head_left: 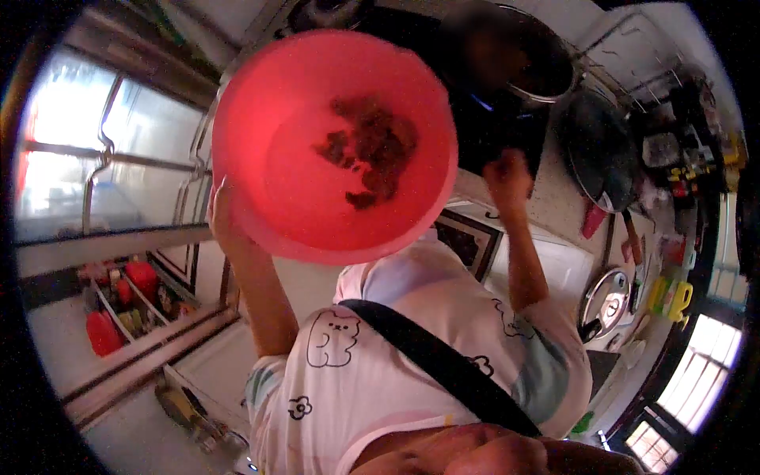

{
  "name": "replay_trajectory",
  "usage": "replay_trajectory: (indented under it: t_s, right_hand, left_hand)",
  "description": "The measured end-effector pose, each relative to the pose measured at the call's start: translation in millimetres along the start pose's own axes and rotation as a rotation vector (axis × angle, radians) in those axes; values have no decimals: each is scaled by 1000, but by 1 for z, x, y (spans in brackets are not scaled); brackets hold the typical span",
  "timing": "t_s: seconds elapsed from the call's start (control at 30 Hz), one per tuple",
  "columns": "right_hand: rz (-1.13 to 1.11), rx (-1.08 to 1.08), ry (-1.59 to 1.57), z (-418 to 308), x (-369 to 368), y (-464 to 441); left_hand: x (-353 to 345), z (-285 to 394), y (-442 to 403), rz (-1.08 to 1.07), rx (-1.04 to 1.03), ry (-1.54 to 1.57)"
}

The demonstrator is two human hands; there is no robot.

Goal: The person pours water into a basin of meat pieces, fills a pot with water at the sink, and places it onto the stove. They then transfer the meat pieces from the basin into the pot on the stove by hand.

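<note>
A large red plastic basin (293,214) is tilted so that its inside faces me, and my left hand (223,210) grips its rim on the left. Dark, wet-looking clumps of food (376,150) lie on the basin's bottom; their kind is unclear. My right hand (508,176) is at the front edge of the black gas stove (532,138), its fingers curled and blurred. Whatever they touch there is hidden. Beyond that hand sits a wok (546,75) on a burner, with blue flame (480,103) showing under it.
On the counter right of the stove stands a dark round pan or lid (598,150). A shiny metal lid (608,301) lies closer to me, near a yellow bottle (671,298). An open drawer or shelf with red containers (142,281) is at the left, below a window (75,150).
</note>
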State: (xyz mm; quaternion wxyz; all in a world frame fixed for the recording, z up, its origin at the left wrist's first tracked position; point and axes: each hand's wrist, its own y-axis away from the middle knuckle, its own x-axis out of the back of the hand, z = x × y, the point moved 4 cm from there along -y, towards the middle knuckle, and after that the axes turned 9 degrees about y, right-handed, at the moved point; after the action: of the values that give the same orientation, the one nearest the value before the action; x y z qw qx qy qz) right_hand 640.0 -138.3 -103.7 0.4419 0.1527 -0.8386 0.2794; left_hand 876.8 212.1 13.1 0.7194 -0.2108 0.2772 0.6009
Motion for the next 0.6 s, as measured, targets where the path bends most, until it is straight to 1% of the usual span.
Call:
replay_trajectory:
  t_s: [0.03,0.07,0.1,0.13,0.2,0.27,0.3,0.37,0.4,0.43,0.47,0.5,0.6]
  right_hand:
    - [124,27,-331,19,19,-1]
    - [270,204,-326,16,56,-16]
    - [491,98,2,20,82,-33]
    - [483,73,-24,-4,112,-50]
    - [441,268,48,-24,129,-93]
    - [89,259,267,-12,102,-147]
    - [88,260,268,-20,103,-149]
    - [163,453,525,-59,96,-148]
    - [161,470,521,-82,96,-139]
    - [72,487,330,-111,97,-120]
    - [-24,494,140,-135,94,-100]
    - [-260,648,99,-162,77,-80]
    - [-720,842,-65,-171,-13,-18]
  left_hand:
    - [1,0,1,33,-7,-5]
    - [-5,1,3,22,-15,0]
    - [-10,2,5,2,-17,2]
    - [-10,2,5,15,-12,-10]
    - [-11,0,4,88,-6,6]
    - [-15,-3,3,68,4,22]
    - [-17,-4,5,51,11,41]
    - [-26,-1,10,34,-1,19]
    - [-31,1,12,17,-9,-6]
    - [-33,3,14,37,-14,-5]
    - [-40,6,15,-23,-6,9]
    - [-42,6,15,-88,4,22]
    - [-28,-3,9,-60,-7,20]
